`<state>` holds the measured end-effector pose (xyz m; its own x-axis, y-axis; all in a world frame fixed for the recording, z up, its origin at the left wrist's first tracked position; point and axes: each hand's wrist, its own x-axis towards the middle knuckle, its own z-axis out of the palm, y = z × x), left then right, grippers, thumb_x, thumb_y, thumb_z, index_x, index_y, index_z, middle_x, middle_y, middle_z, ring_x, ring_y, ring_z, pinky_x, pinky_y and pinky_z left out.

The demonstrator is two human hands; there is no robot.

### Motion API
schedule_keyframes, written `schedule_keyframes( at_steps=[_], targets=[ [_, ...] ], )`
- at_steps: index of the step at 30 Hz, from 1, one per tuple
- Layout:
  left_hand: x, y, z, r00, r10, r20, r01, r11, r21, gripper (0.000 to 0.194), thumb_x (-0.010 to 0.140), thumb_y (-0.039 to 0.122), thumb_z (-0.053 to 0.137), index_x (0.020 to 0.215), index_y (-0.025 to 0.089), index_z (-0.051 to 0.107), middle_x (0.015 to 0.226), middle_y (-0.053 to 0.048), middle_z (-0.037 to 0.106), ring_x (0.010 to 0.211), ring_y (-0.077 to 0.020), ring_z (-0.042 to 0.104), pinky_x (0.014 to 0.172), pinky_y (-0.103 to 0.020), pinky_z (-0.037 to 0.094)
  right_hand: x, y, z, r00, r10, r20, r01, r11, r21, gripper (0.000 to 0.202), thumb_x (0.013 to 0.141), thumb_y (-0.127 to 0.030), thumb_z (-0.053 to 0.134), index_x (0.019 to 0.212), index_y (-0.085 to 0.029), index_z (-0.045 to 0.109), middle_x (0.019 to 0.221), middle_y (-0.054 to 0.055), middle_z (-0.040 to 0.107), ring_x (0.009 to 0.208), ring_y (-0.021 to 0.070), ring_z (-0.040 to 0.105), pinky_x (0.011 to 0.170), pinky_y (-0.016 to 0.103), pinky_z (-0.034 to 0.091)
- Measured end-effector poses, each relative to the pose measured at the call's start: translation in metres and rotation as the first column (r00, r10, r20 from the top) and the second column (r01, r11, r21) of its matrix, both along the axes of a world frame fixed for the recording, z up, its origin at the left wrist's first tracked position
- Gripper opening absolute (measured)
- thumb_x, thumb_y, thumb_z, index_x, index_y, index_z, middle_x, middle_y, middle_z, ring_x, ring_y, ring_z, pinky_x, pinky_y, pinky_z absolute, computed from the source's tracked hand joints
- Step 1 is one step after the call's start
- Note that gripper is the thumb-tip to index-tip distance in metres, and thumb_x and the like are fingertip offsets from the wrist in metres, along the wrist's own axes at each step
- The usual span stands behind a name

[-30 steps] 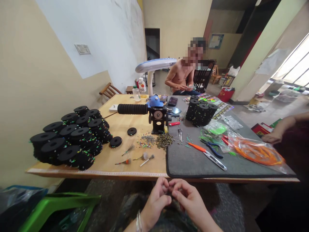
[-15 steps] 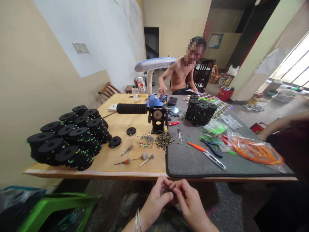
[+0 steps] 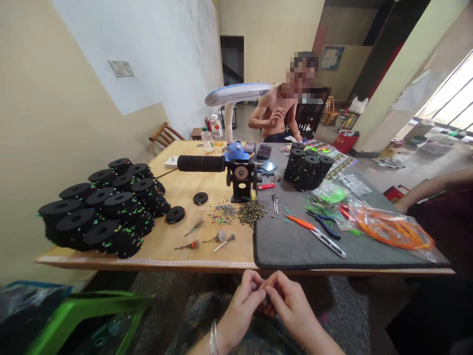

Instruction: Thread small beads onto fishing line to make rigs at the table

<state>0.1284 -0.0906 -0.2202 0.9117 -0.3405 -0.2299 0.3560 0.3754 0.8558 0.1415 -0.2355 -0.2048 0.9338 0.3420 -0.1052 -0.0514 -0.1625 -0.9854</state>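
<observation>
My left hand and my right hand meet fingertip to fingertip below the table's front edge. Both are closed in a pinch. Whatever lies between the fingertips is too small to make out. Beyond them on the wood are thin floats or lures with feathery ends and a heap of small dark-and-gold beads. Loose grey pieces lie beside that heap. A black winding device with a ribbed foam roll stands behind.
Stacked black foam spools fill the table's left side; more spools stand back right. On the grey mat lie an orange-and-silver tool, blue pliers and bagged orange cord. A lamp rises behind. One person sits opposite, another at right.
My hands stay together, with the left thumb now nearer the right fingertips. The person opposite has raised a hand from the table to the chest. The view has shifted slightly.
</observation>
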Motion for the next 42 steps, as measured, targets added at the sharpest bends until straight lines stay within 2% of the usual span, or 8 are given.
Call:
schedule_keyframes(
  at_steps=[5, 10, 16, 26, 32, 34, 38, 42],
  targets=[
    [0.001, 0.002, 0.007, 1.0, 0.003, 0.022, -0.005, 0.997, 0.074, 0.021, 0.078, 0.032, 0.059, 0.083, 0.022, 0.042, 0.07, 0.006, 0.048, 0.061, -0.0105, 0.047, 0.059, -0.024, 0.037, 0.001, 0.002, 0.001, 0.992, 0.009, -0.129, -0.001, 0.998, 0.065, 0.04, 0.084, -0.059, 0.054, 0.076, -0.02, 0.049, 0.052, -0.005, 0.057, 0.041, 0.0109, 0.056, 0.043, 0.02, 0.046],
    [0.001, 0.003, -0.002, 0.998, 0.047, 0.041, -0.051, 0.994, 0.101, 0.019, 0.071, 0.022, 0.059, 0.08, 0.021, 0.042, 0.07, 0.005, 0.046, 0.061, -0.0105, 0.044, 0.057, -0.023, 0.037, 0.001, 0.002, -0.005, 0.973, 0.03, -0.228, 0.006, 0.988, 0.157, 0.044, 0.079, -0.061, 0.059, 0.078, -0.018, 0.05, 0.051, -0.006, 0.056, 0.038, 0.0098, 0.057, 0.038, 0.017, 0.044],
    [-0.003, 0.002, -0.014, 0.998, 0.061, -0.027, -0.062, 0.997, -0.052, 0.018, 0.072, 0.021, 0.055, 0.081, 0.022, 0.039, 0.074, 0.005, 0.05, 0.059, -0.0089, 0.049, 0.056, -0.023, 0.035, 0.004, 0.002, -0.001, 0.97, -0.023, -0.241, 0.069, 0.98, 0.184, 0.045, 0.077, -0.061, 0.062, 0.076, -0.017, 0.051, 0.059, -0.003, 0.062, 0.035, 0.0071, 0.054, 0.035, 0.016, 0.041],
    [-0.001, 0.005, -0.01, 0.998, 0.068, 0.005, -0.067, 0.988, -0.143, 0.024, 0.073, 0.024, 0.059, 0.082, 0.023, 0.037, 0.086, -0.003, 0.066, 0.071, -0.0146, 0.056, 0.058, -0.025, 0.033, 0.009, -0.008, -0.004, 0.965, -0.131, -0.227, 0.185, 0.954, 0.235, 0.04, 0.078, -0.056, 0.064, 0.08, -0.017, 0.055, 0.082, 0.005, 0.069, 0.038, 0.0052, 0.052, 0.034, 0.015, 0.038],
    [-0.002, 0.006, -0.013, 0.996, 0.069, 0.057, -0.063, 0.993, -0.099, 0.022, 0.073, 0.022, 0.058, 0.082, 0.022, 0.039, 0.081, 0.0, 0.06, 0.067, -0.0123, 0.049, 0.058, -0.024, 0.034, 0.009, -0.012, 0.002, 0.997, -0.013, -0.07, 0.024, 0.986, 0.165, 0.035, 0.081, -0.045, 0.064, 0.106, -0.021, 0.062, 0.118, 0.011, 0.063, 0.045, 0.0048, 0.056, 0.042, 0.019, 0.045],
    [-0.002, 0.005, -0.014, 0.996, 0.068, 0.064, -0.063, 0.995, -0.082, 0.021, 0.072, 0.02, 0.058, 0.082, 0.022, 0.039, 0.076, 0.002, 0.054, 0.065, -0.0117, 0.047, 0.057, -0.024, 0.034, 0.01, -0.011, 0.006, 0.999, 0.032, -0.032, -0.028, 0.992, 0.121, 0.027, 0.079, -0.041, 0.067, 0.097, -0.02, 0.065, 0.126, 0.012, 0.058, 0.046, 0.0042, 0.055, 0.043, 0.02, 0.045],
    [-0.001, 0.006, -0.014, 0.996, 0.056, 0.067, -0.05, 0.996, -0.078, 0.02, 0.071, 0.019, 0.056, 0.082, 0.022, 0.04, 0.074, 0.003, 0.05, 0.066, -0.0119, 0.047, 0.057, -0.024, 0.035, 0.012, -0.008, 0.01, 0.996, 0.086, -0.009, -0.085, 0.994, 0.066, 0.025, 0.083, -0.039, 0.063, 0.073, -0.016, 0.061, 0.12, 0.011, 0.061, 0.044, 0.0027, 0.052, 0.044, 0.019, 0.044],
    [0.0, 0.007, -0.011, 0.997, 0.06, 0.048, -0.054, 0.991, -0.119, 0.02, 0.074, 0.021, 0.058, 0.081, 0.022, 0.04, 0.078, 0.003, 0.051, 0.067, -0.0113, 0.046, 0.058, -0.024, 0.035, 0.008, -0.007, 0.008, 0.997, 0.08, -0.008, -0.079, 0.99, 0.121, 0.029, 0.088, -0.042, 0.057, 0.074, -0.017, 0.054, 0.119, 0.012, 0.061, 0.045, 0.0034, 0.054, 0.043, 0.018, 0.043]
  ],
)
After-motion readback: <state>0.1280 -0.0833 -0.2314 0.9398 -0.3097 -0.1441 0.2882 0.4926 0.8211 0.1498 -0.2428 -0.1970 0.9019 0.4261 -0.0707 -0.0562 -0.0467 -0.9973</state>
